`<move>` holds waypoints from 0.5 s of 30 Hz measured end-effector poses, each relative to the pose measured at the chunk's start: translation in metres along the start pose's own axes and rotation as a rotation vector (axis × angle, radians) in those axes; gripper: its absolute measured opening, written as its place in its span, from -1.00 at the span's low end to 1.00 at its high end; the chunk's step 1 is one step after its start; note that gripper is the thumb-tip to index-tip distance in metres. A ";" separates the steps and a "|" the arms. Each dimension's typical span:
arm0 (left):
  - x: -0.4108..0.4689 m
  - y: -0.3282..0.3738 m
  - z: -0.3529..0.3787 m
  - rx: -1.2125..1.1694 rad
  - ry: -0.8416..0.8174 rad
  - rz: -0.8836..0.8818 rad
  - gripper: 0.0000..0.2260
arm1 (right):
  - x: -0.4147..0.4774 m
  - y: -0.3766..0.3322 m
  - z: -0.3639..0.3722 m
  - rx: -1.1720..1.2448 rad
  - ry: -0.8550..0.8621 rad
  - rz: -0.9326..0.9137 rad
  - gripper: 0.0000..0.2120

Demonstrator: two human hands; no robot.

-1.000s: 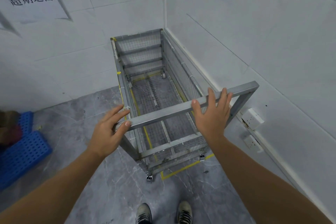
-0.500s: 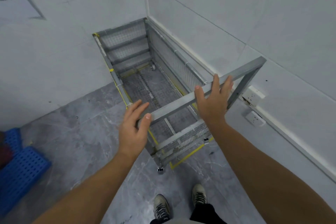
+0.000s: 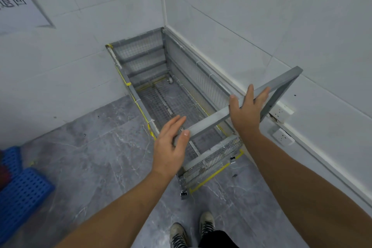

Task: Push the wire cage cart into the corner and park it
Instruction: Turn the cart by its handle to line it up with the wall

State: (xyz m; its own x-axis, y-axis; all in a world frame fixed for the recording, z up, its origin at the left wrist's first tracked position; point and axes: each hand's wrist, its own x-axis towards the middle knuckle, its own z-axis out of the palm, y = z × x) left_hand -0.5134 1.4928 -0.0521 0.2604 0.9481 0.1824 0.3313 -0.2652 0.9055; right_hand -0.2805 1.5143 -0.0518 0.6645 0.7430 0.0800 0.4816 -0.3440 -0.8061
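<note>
The grey wire cage cart point(image 3: 201, 78) stands in the corner point(image 3: 164, 26), its far end against the back wall and its right side along the right wall. It sits inside yellow floor tape point(image 3: 209, 177). Its raised handle bar point(image 3: 281, 84) runs across the near end. My left hand point(image 3: 171, 143) is at the bar's left end with fingers straight and only the thumb touching it. My right hand point(image 3: 245, 112) lies flat on the bar with fingers spread over it, not wrapped around.
Blue plastic pallets point(image 3: 22, 191) lie at the left edge on the grey marble floor. Two wall sockets point(image 3: 282, 137) stick out low on the right wall beside the handle. A paper sign point(image 3: 18, 8) hangs on the back wall. My shoes point(image 3: 177, 235) are just behind the cart.
The cart has rolled deeper toward the corner and turned slightly along the right wall. My left hand has loosened from the bar's end and its fingers have straightened.
</note>
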 end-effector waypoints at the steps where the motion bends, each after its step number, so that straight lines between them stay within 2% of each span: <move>1: 0.000 0.002 0.005 -0.017 -0.021 0.003 -0.61 | 0.004 0.003 -0.005 -0.009 -0.007 0.006 -0.30; 6: 0.000 0.001 0.009 -0.063 -0.088 0.027 -0.65 | 0.009 0.015 -0.018 -0.070 -0.045 -0.016 -0.29; 10: 0.003 -0.008 0.001 -0.054 -0.203 0.093 -0.62 | 0.008 0.016 -0.012 -0.042 -0.030 -0.011 -0.30; 15: 0.011 -0.013 -0.012 0.091 -0.353 0.216 -0.52 | 0.007 0.015 -0.010 -0.038 -0.010 -0.001 -0.31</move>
State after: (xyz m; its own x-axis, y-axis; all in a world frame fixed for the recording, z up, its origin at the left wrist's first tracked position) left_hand -0.5256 1.5090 -0.0577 0.6218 0.7551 0.2078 0.3097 -0.4808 0.8203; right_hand -0.2633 1.5083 -0.0573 0.6584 0.7489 0.0753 0.5040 -0.3643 -0.7831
